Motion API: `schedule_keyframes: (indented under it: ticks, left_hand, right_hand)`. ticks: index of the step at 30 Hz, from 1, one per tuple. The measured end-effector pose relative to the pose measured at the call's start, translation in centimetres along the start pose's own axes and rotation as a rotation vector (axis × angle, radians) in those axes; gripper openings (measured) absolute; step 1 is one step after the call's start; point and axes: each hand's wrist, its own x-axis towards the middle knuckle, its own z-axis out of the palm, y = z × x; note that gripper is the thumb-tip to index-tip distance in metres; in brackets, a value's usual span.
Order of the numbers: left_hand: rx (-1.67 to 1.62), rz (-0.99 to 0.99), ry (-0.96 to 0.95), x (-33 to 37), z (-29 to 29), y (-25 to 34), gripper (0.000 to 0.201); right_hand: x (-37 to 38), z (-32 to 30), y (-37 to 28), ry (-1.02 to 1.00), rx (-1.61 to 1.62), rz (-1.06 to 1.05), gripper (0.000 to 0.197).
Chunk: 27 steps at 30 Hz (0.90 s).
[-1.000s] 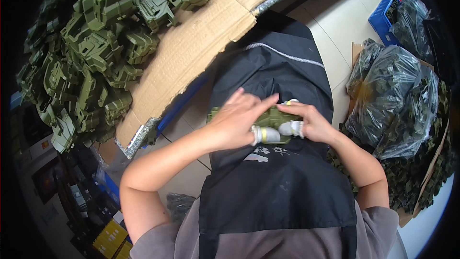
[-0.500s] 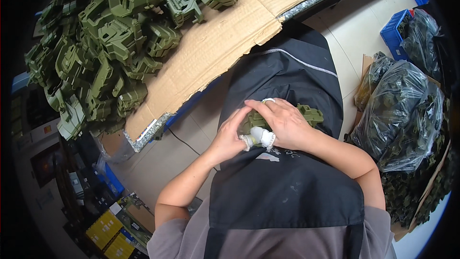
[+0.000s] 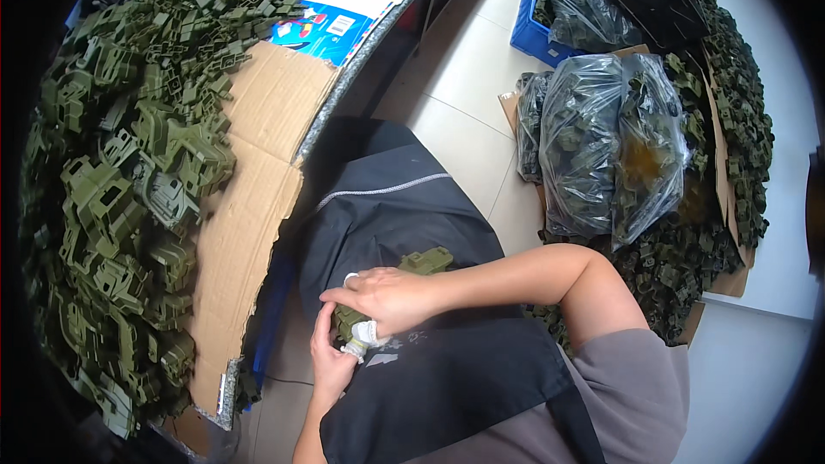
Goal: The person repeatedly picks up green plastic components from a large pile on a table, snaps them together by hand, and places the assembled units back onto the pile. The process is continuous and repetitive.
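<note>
Above my lap, an olive-green moulded plastic part [image 3: 427,260] is gripped between both hands, its far end sticking out past my right wrist. My right hand [image 3: 400,299] lies over the top of it with fingers curled round. From the near left side, my left hand [image 3: 331,361] closes on its other end, thumb and fingers bent. White coverings [image 3: 364,332] wrap the thumbs, which come together at the near side; another white wrap shows on a right finger. Most of the part is hidden under my hands.
Left, a large heap of similar green parts [image 3: 112,198] lies on a table covered with cardboard [image 3: 245,206]. A blue printed sheet [image 3: 314,30] lies farther along. Clear plastic bags [image 3: 584,137] of green parts, a blue crate [image 3: 528,30] and another heap [image 3: 743,120] stand at right.
The view has swung to the right, so the bags and right-hand heap show more fully. Both hands appear lower and farther left, still closed round the green plastic part.
</note>
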Motion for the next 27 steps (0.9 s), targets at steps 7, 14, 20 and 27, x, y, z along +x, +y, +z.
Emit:
schedule_keyframes:
  ticks: [7, 14, 20, 27]
  left_hand:
    - [0.055, 0.059, 0.022, 0.9, 1.0, 0.8, 0.062]
    - [0.167, 0.072, 0.028, 1.3, 0.9, 0.3, 0.06]
    - [-0.491, 0.387, -0.051, 3.3, 2.1, 4.1, 0.107]
    - [0.09, 0.627, -0.043, 4.1, 1.5, 4.7, 0.06]
  right_hand:
    - [0.3, -2.9, 3.7, -0.156, 0.242, -0.131, 0.066]
    - [0.4, -3.0, 4.3, -0.114, 0.218, -0.197, 0.07]
    - [-2.1, -6.5, 0.0, 0.352, 1.065, -0.061, 0.066]
    - [-4.1, -9.5, -2.5, 0.312, -0.009, -0.219, 0.069]
